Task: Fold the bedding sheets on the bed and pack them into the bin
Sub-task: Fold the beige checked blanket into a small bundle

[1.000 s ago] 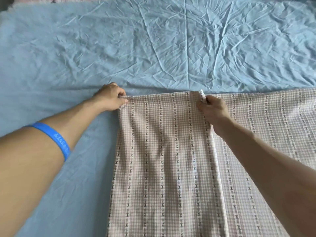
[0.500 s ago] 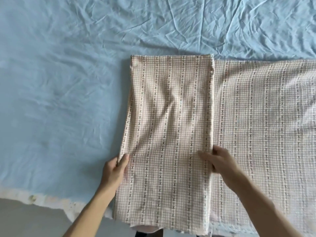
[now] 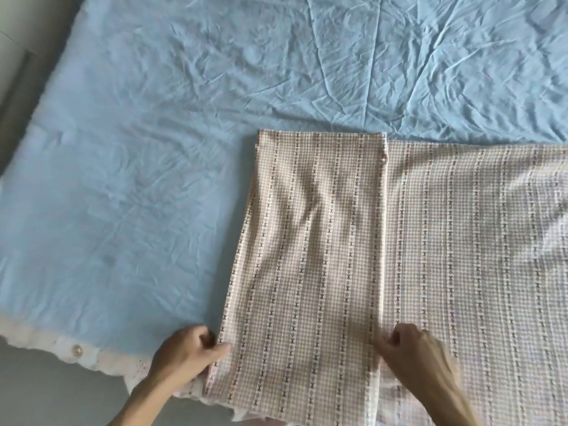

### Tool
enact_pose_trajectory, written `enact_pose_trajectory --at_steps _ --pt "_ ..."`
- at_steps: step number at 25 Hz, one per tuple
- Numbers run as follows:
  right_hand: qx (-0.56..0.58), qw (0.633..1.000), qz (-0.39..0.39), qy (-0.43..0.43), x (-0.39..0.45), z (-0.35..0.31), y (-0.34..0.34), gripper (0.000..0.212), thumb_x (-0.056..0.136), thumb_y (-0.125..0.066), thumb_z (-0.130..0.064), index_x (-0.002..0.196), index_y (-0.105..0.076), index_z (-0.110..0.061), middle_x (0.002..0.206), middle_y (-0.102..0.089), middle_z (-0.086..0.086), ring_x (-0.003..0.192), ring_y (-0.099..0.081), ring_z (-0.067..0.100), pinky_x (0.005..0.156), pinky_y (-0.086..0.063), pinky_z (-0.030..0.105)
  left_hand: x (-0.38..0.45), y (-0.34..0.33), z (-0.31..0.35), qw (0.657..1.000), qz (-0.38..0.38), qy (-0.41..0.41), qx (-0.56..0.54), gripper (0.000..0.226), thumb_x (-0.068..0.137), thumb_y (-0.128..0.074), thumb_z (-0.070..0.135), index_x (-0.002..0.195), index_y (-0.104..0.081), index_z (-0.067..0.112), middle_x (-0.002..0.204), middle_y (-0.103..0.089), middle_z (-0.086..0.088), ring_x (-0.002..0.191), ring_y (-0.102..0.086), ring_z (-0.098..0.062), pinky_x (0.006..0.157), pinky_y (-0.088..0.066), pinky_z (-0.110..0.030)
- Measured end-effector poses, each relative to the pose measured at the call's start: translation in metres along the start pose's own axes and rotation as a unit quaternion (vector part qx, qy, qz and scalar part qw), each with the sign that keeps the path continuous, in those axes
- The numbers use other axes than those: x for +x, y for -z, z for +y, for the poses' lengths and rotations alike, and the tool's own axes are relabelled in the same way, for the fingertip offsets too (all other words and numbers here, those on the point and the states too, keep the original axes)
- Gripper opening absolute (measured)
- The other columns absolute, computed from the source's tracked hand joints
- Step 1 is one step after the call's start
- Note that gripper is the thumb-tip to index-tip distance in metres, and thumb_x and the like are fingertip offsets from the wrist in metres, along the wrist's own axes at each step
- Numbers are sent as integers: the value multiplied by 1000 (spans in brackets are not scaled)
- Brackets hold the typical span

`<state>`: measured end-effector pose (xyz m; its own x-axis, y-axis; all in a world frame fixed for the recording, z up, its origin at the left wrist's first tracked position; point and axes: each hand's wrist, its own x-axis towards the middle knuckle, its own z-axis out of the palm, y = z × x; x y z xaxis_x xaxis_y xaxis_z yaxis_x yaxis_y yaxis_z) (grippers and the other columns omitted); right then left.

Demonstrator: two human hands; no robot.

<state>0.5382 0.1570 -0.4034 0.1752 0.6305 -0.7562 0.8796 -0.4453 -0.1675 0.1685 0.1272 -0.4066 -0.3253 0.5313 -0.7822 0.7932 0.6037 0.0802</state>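
Now, from biggest to smallest, as I look down:
Bed: the blue fitted sheet (image 3: 215,124) covers nearly the whole view, creased all over, with the heaviest wrinkles toward the far right.
Floor: a grey strip (image 3: 46,392) shows along the near left corner and up the left side of the bed.
Patterned sheet: the checked beige sheet (image 3: 467,272) with its dark-stitched white stripes lies on the blue one, spread flat from the middle out past the right edge of view and down over the near edge of the bed.
Folded panel: the left end of that sheet is doubled over as a long panel (image 3: 310,256), stripes running away from me, its right edge lying as a straight seam on the flat part.
Bed trim: a white lace border (image 3: 101,358) with a small button (image 3: 77,350) runs along the near edge at the left.
My left hand: my left hand (image 3: 189,352) is at the panel's near left edge, thumb on top and fingers curled under, pinching the cloth.
My right hand: my right hand (image 3: 418,348) sits at the panel's near right edge on the seam, fingers curled, gripping the fabric there, though slightly blurred.
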Motion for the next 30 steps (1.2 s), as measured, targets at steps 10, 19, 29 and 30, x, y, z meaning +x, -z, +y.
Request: enact_pose_trajectory --at_steps 10,19,29,30 --pt "-131 917 254 279 176 -184 80 57 104 -20 -43 157 3 -35 163 18 -4 150 18 22 122 5 45 144 95 194 782 146 -467 386 62 103 -30 46 153 4 38 163 14 5 150 13 -22 120 -4 -49" --pt "-28 962 262 71 183 -121 62 60 102 -15 -45 156 7 -32 164 17 1 151 15 28 121 7 52 208 113 227 919 238 -315 13 69 97 -49 35 155 -15 22 151 -38 -12 136 -38 -29 109 -35 -44" --pt "170 955 159 183 6 -186 -54 45 90 -50 -29 133 -51 -17 130 -60 2 114 -57 30 93 -46 43 37 16 33 909 -117 -126 -379 45 69 -78 17 112 -65 18 103 -75 2 100 -70 -23 78 -55 -25" --pt "164 954 160 193 13 -205 -36 51 92 -52 -34 139 -44 -17 133 -56 3 114 -56 31 90 -47 43 18 10 24 912 -104 -135 -373 41 72 -76 14 111 -65 19 103 -75 4 101 -70 -23 78 -55 -24"
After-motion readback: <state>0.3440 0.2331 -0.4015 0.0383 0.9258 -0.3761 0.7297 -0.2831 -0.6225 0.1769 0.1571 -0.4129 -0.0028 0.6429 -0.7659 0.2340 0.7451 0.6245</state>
